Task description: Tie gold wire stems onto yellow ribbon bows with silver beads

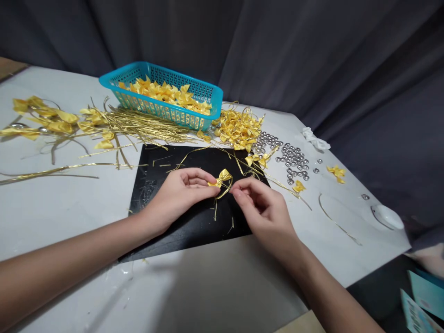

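Over a black mat (194, 226), my left hand (189, 185) pinches a yellow ribbon bow (225, 175) between thumb and fingers. A thin gold cord (225, 192) loops from the bow toward the right. My right hand (262, 199) is closed at the fingertips on the end of this cord, just right of the bow. Short gold cord scraps lie on the mat beneath and around the hands.
A blue basket (166, 107) of yellow bows stands at the back. Gold cords (145, 125) lie before it, a bow pile (239, 127) beside it. Silver rings (294, 157) are scattered to the right, near a white crumpled item (315, 139) and a white round object (387, 216).
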